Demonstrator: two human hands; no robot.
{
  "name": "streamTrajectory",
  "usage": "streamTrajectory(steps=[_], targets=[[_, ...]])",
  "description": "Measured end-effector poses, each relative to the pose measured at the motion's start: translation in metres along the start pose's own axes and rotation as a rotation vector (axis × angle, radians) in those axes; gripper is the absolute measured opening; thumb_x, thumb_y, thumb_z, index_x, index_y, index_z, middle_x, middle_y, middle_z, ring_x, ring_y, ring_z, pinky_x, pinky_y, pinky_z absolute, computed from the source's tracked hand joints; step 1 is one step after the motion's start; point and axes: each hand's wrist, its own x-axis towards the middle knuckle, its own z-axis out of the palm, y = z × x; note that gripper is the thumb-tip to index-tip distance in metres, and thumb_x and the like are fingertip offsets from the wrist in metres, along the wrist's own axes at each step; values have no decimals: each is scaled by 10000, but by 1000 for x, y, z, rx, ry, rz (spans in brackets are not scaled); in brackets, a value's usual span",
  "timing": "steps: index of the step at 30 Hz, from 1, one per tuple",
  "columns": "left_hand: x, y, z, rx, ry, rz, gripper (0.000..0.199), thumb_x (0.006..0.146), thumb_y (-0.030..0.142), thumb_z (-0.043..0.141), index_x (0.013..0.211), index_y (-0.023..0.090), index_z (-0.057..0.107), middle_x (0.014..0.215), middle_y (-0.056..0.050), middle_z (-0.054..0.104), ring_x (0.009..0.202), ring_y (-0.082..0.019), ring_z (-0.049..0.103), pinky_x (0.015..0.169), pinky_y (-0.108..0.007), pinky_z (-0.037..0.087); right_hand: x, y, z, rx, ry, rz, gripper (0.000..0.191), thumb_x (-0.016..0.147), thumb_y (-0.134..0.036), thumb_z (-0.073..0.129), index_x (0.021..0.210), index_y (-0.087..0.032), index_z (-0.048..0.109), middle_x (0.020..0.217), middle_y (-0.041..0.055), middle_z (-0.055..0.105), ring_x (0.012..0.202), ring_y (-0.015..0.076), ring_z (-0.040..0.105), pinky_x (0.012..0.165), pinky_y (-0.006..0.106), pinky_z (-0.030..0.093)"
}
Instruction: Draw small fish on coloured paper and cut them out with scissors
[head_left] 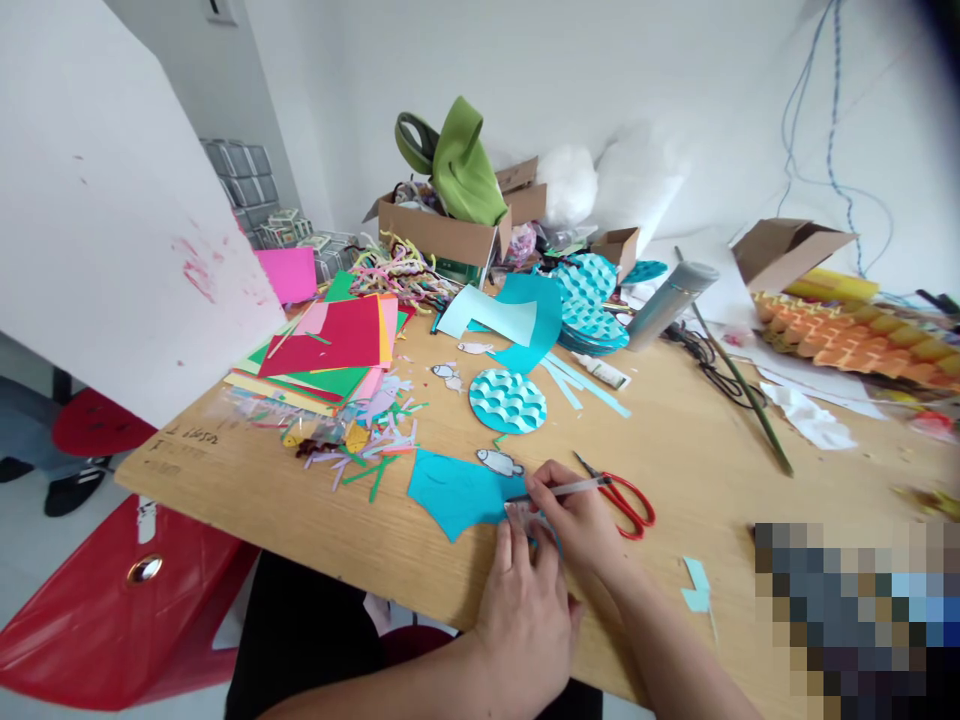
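Observation:
My right hand [574, 515] is closed round a slim pen [571, 487], its tip low over a blue paper piece [457, 490]. Beside it my left hand [529, 590] lies on the near right part of that paper, fingers spread over a small pale cutout [523, 515] that they partly cover. A fish cutout [499, 462] rests at the paper's upper edge. Red-handled scissors [634, 505] lie right of my right hand. Behind the paper is a round blue disc [508, 402] with wavy light strips.
Stacked coloured paper [322, 345] and paper scraps [375, 450] lie left. A glue bottle [601, 371], grey cylinder [671, 305] and green stick [739, 375] lie or stand behind right. Cardboard box [442, 230] at the back; white board [127, 200] at left.

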Motion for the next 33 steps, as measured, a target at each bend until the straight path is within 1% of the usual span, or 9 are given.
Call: streamTrajectory(steps=[5, 11, 18, 22, 24, 33], targets=[[0, 1, 1, -1, -36, -17, 623, 872, 486, 582, 1290, 25, 585, 1285, -189, 594, 1274, -400, 460, 1076, -496, 300, 1, 3, 1, 40, -7, 29, 325, 916, -473, 527, 736, -202, 530, 622, 0, 597, 563, 144, 547, 521, 255, 425], [-1, 3, 1, 18, -50, 1, 612, 889, 489, 554, 1288, 26, 587, 1298, -203, 580, 1293, -402, 440, 1073, -513, 292, 3, -1, 1, -6, -6, 43, 345, 903, -497, 521, 718, -206, 517, 607, -2, 586, 553, 147, 543, 506, 254, 418], [0, 3, 0, 9, -51, -1, 612, 887, 484, 560, 1306, 38, 578, 1309, -196, 576, 1297, -398, 436, 1068, -509, 298, 2, -4, 2, 11, -18, 57, 319, 907, -467, 519, 719, -209, 514, 596, -10, 577, 525, 138, 524, 483, 245, 401], [1, 1, -1, 20, -37, 0, 620, 878, 482, 573, 1283, 12, 587, 1304, -208, 570, 1280, -419, 449, 1051, -502, 321, 4, -6, -3, 5, 64, -6, 309, 889, -437, 540, 683, -207, 521, 595, -5, 571, 556, 143, 527, 509, 248, 413], [1, 1, -1, 13, -35, 5, 616, 880, 479, 572, 1277, 9, 590, 1299, -207, 570, 1273, -425, 454, 1042, -502, 333, 5, -6, -4, -4, 84, -15, 309, 887, -427, 537, 670, -208, 516, 586, -4, 564, 557, 143, 522, 509, 248, 413], [-1, 2, 3, -15, -56, -5, 588, 890, 473, 559, 1274, 30, 603, 1310, -220, 552, 1287, -410, 437, 1043, -523, 338, 3, -5, 2, 7, 19, 19, 292, 892, -433, 520, 708, -207, 514, 606, -1, 588, 558, 146, 545, 507, 251, 427]])
